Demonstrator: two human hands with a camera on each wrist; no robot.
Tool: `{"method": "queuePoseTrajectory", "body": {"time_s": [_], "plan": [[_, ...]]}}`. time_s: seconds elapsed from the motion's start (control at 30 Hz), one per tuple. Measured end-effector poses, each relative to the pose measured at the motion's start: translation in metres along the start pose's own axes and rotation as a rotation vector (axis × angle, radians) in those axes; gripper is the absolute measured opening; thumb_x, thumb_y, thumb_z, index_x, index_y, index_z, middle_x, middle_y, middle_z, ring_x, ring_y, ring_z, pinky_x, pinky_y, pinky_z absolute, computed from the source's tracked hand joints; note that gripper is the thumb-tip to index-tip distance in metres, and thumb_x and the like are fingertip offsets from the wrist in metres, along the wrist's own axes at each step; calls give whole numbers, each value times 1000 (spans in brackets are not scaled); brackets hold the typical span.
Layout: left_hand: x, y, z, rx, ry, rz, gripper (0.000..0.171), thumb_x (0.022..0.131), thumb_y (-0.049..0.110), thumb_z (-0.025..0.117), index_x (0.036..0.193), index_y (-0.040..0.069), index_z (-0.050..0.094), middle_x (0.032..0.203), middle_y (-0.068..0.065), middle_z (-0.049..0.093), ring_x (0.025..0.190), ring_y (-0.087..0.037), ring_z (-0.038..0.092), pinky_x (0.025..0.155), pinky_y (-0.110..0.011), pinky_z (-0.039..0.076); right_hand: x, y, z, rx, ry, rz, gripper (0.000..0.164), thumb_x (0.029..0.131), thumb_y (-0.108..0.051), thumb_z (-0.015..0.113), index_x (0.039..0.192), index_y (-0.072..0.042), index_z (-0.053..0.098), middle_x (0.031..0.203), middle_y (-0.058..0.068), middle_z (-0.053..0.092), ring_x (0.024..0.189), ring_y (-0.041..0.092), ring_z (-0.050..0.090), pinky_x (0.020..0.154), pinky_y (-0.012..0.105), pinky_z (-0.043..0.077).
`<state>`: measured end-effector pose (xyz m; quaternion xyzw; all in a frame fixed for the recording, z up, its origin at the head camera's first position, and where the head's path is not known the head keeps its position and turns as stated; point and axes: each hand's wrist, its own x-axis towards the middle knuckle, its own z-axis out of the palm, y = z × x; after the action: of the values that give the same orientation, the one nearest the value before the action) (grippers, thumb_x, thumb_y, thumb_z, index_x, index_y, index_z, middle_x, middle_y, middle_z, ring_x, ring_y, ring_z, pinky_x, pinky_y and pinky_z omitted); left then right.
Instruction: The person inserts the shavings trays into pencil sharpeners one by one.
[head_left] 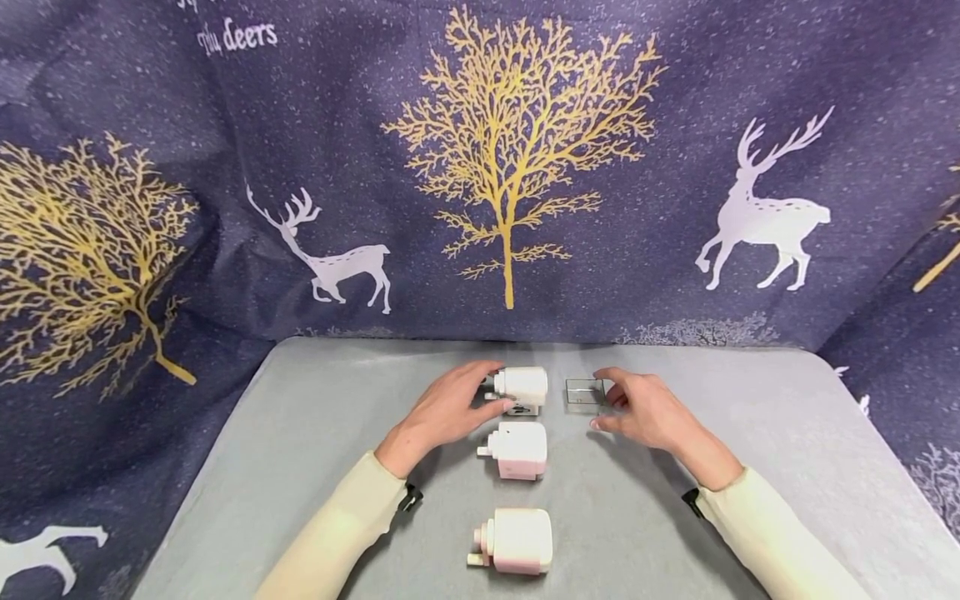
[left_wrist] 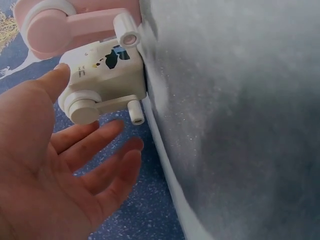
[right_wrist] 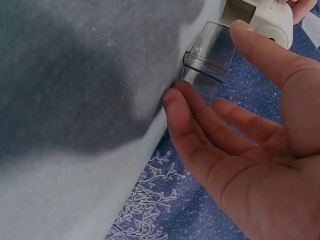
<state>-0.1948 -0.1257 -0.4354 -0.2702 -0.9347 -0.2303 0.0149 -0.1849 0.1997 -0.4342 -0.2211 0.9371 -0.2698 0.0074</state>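
A white crank-handled pencil sharpener (head_left: 522, 385) with a small dark print stands at the back of the table. My left hand (head_left: 450, 404) is beside its crank end, the thumb right at its body and the other fingers loosely spread in the left wrist view. In the right wrist view, an opening shows in the sharpener's side (right_wrist: 239, 12). To its right lies a clear plastic drawer (head_left: 584, 395), apart from the sharpener. My right hand (head_left: 647, 408) is around the drawer's right end, thumb and fingers spread, fingertips close to it.
Two pink-and-white crank sharpeners, a middle one (head_left: 522, 451) and a nearer one (head_left: 522, 542), line up in front of the white one, cranks to the left. A grey cloth covers the table (head_left: 645, 533). Behind hangs a dark blue curtain (head_left: 600, 275) with deer and trees.
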Motion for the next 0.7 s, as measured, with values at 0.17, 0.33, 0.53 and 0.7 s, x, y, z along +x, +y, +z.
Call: {"method": "queuePoseTrajectory", "body": {"time_s": [0.17, 0.33, 0.53, 0.7], "plan": [[4, -2, 3, -11, -11, 6, 70, 93, 60, 52, 147, 16, 44, 144, 1, 47, 130, -19, 43, 107, -42, 37, 2, 3, 0, 31, -10, 15, 71, 70, -26, 86, 131, -2, 56, 91, 5, 71, 83, 20, 67, 80, 43, 55], [7, -4, 6, -11, -22, 16, 72, 93, 61, 51, 147, 14, 44, 144, 1, 48, 130, -19, 43, 107, -41, 36, 3, 3, -1, 59, -23, 41, 72, 71, -23, 85, 132, -2, 55, 91, 4, 71, 84, 20, 67, 80, 43, 54], [9, -6, 9, -30, -33, 17, 67, 94, 59, 50, 145, 15, 46, 141, 1, 50, 127, -18, 46, 105, -40, 39, 4, 6, 0, 48, -15, 35, 68, 71, -19, 85, 130, -1, 56, 88, 2, 70, 81, 17, 66, 78, 40, 55], [11, -6, 9, -49, -30, 39, 57, 95, 55, 52, 140, 20, 49, 133, 4, 55, 121, -14, 51, 101, -38, 42, 5, 8, 0, 54, -2, 25, 58, 72, -14, 83, 123, 1, 60, 86, 2, 70, 78, 15, 65, 75, 38, 55]]}}
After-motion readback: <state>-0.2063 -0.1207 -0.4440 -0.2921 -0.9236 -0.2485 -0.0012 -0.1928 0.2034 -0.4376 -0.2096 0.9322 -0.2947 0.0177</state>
